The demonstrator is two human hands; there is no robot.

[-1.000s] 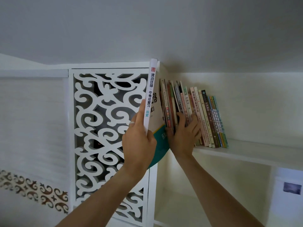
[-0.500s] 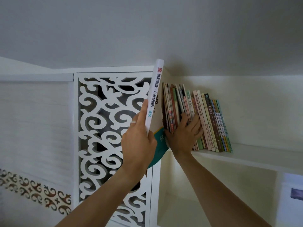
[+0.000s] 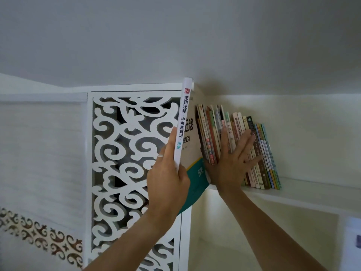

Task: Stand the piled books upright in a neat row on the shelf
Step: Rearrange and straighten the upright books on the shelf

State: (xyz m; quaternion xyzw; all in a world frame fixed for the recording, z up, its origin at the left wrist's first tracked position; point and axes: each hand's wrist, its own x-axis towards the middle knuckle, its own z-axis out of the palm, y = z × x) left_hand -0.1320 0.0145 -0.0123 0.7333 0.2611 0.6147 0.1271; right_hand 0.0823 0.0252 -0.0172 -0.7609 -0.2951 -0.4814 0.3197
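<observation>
The left hand (image 3: 168, 178) holds a big white book (image 3: 182, 122) up straight, with its fingers and thumb curled round the bottom part of the spine. There is a ring on one finger. The book has black writing down its white spine and a green band low on its cover. It is at the left end of the shelf (image 3: 304, 194), just left of the row of books (image 3: 240, 149), and its bottom corner hangs lower than the shelf board. Its top reaches up near the ceiling.

The right hand (image 3: 230, 163) is open and flat. Its straight fingers are spread out and press on the spines of the row of books. The heel of this hand is close to the front edge of the shelf, and it touches the green part of the big white book.

The row of books stands on the shelf and leans a little. The books on the left of the row are taller and the ones on the right are thin and shorter.

Left of the shelf is a white panel (image 3: 132, 153) cut with curly shapes. The big white book is right beside it.
</observation>
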